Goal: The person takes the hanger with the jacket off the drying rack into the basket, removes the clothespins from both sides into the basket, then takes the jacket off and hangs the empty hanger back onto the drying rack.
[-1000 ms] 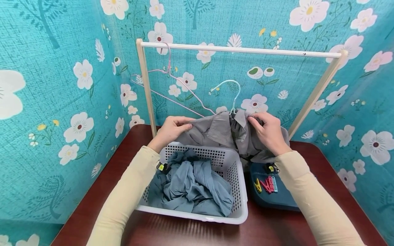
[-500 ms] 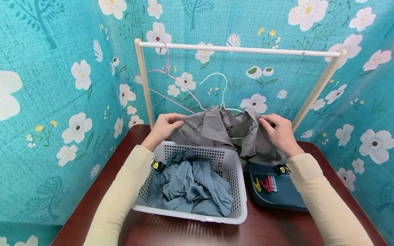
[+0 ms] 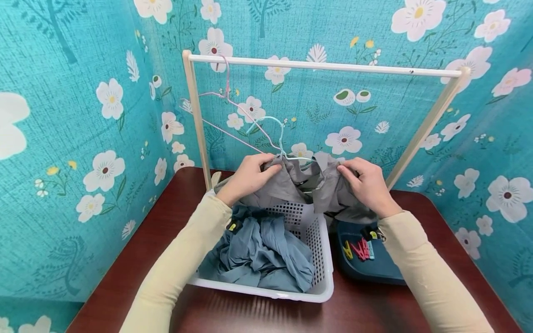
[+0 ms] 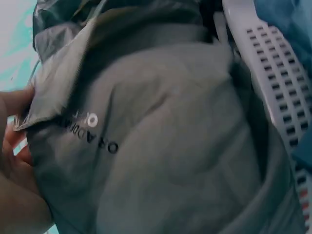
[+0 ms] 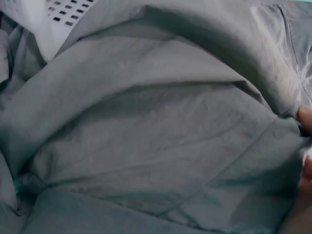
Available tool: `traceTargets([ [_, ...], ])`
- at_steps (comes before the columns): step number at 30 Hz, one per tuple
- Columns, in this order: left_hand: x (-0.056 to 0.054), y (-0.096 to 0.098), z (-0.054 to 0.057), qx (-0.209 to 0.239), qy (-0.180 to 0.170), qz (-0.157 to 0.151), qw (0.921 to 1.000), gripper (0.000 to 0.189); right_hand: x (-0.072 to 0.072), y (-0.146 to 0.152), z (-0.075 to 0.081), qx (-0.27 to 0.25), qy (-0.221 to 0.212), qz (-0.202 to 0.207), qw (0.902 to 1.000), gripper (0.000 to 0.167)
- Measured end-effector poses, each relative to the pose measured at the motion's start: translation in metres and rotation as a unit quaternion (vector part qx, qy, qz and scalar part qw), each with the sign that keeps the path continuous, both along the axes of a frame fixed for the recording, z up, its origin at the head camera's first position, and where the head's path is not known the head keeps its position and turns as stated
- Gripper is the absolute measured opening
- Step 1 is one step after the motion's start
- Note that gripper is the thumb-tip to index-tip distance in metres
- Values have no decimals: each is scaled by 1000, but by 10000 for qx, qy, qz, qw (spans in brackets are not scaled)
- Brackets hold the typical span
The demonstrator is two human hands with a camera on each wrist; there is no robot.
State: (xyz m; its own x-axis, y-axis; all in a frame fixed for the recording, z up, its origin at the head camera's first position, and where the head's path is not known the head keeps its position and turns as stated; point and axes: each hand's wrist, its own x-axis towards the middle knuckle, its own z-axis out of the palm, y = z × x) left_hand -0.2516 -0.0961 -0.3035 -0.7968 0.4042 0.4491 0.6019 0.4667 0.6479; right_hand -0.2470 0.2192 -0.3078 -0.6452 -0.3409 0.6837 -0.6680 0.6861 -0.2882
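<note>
A grey collared shirt [image 3: 337, 194] hangs bunched between both hands, behind and above the basket's far side. Its light-blue hanger [image 3: 281, 136] sits inside the neck; the hook sticks up and leans left. My left hand [image 3: 250, 178] pinches the cloth by the collar on the left. On the right, the shoulder cloth is pinched between thumb and fingers of my right hand [image 3: 367, 185]. Dark lettering shows on the shirt [image 4: 170, 136] in the left wrist view. Folds of the shirt [image 5: 146, 131] fill most of the right wrist view. The hanger's lower part is mostly hidden.
A white basket [image 3: 266, 292] holds crumpled blue-grey cloth [image 3: 266, 254]. To its right, a dark blue tray [image 3: 354, 270] carries several clothespins [image 3: 363, 249]. Behind stands a rack with a white rail [image 3: 325, 68], where a pink hanger [image 3: 227, 83] hangs at the left.
My left hand has moved right along the shirt to the collar, after both hands spread apart. My right hand has come back slightly left. The hanger's hook has shifted left and dropped lower.
</note>
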Motion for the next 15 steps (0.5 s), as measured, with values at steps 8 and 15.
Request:
traceTargets([
  [8, -4, -6, -2, 350, -35, 181, 9992, 20, -2, 12, -1, -368, -280, -232, 9987, 18],
  [15, -5, -17, -1, 505, 43, 237, 9984, 18, -2, 25, 1, -902, -1257, -397, 9872, 27],
])
